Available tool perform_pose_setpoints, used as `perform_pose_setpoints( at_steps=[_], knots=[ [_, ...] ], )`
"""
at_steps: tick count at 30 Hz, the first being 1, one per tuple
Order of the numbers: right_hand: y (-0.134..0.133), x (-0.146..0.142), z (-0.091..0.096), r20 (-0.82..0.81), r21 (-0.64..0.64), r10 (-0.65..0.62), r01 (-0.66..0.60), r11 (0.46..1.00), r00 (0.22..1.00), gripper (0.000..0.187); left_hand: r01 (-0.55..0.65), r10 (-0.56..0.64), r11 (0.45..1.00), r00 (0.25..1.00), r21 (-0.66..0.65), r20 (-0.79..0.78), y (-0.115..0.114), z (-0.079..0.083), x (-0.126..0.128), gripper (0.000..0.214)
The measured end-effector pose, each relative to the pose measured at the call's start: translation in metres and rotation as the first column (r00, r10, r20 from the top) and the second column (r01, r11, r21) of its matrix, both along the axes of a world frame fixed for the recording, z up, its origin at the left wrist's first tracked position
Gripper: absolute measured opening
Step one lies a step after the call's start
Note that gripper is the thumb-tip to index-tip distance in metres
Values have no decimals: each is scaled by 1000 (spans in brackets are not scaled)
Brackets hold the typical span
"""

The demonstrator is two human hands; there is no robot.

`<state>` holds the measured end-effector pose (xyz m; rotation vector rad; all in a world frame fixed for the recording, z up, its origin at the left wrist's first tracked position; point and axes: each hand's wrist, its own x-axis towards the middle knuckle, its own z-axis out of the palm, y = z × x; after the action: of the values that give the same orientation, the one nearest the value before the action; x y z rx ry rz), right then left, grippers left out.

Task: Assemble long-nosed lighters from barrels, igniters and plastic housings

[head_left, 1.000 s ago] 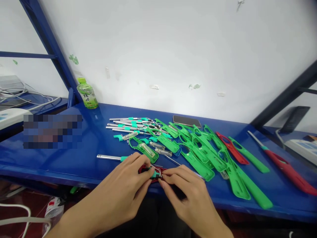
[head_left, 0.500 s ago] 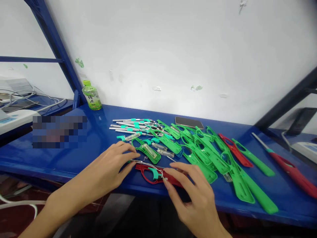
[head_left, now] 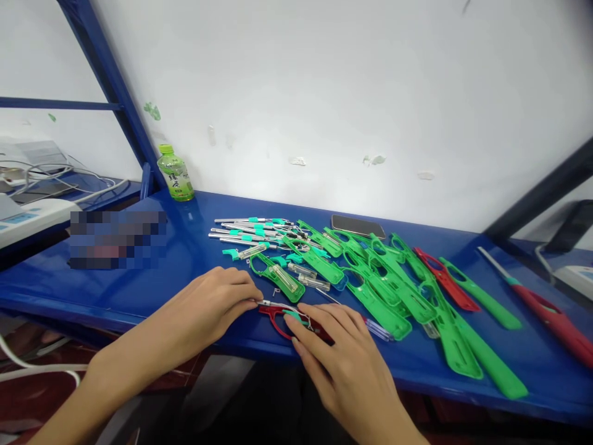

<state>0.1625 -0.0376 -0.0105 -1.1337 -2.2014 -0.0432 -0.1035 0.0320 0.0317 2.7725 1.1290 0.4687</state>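
Note:
My left hand (head_left: 227, 295) pinches a thin metal lighter tube (head_left: 265, 303) between thumb and fingertips; most of the tube is hidden in the grip. Pale wires (head_left: 291, 307) run from it toward my right hand (head_left: 336, 346). That hand is closed over a red lighter casing half (head_left: 274, 320) near the table's front edge, its fingertips at a teal trigger (head_left: 291, 314) that it partly covers. Just behind lies a green casing half (head_left: 286, 284) with a clear fuel tank in it. Loose clear tanks (head_left: 315, 282) are beside that.
Several metal tubes with teal parts (head_left: 245, 233) lie behind my hands. Green casing halves (head_left: 370, 300) spread to the right, with another red half (head_left: 445, 281) and a red lighter (head_left: 551, 315). A phone (head_left: 356, 226) and green bottle (head_left: 176, 176) stand farther back.
My right hand has shifted left and its fingers have come down over the teal trigger and red casing. My left hand still pinches the tube. The view has tilted slightly.

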Motion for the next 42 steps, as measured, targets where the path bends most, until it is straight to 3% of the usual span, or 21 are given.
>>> perform_pose_setpoints(
  at_steps=[8, 18, 22, 26, 31, 35, 39, 42],
  knots=[
    [-1, 0, 1, -12, 2, 6, -6, 1000, 1000, 32, -3, 1, 996, 1000, -84, -22, -4, -3, -1, 27],
    [-2, 2, 1, -23, -51, -12, 11, 999, 1000, 32, -52, 49, 998, 995, -32, -90, -4, -10, 4, 32],
    [-5, 5, 4, -168, -156, -3, -23, 988, 986, 31, -59, 57, 998, 996, -36, -61, -4, -10, 1, 32],
    [-2, 17, 12, -313, -234, -104, 29, 972, 944, 29, -52, 49, 998, 996, -44, -75, -7, -8, 1, 31],
    [19, 30, 39, -155, -242, -146, 106, 964, 977, 20, -81, 85, 994, 995, 76, -50, -15, -4, 10, 31],
    [31, 34, 56, -71, -251, -117, 95, 963, 991, 18, -4, 2, 995, 1000, 101, 26, -22, 3, 25, 32],
    [31, 35, 57, -74, -273, -106, 82, 958, 992, 21, 84, -87, 995, 993, 45, 74, -30, 8, 38, 31],
    [29, 38, 51, -29, -308, -29, 19, 951, 999, 35, 84, -88, 995, 993, 50, 83, -30, 7, 39, 30]
  ],
)
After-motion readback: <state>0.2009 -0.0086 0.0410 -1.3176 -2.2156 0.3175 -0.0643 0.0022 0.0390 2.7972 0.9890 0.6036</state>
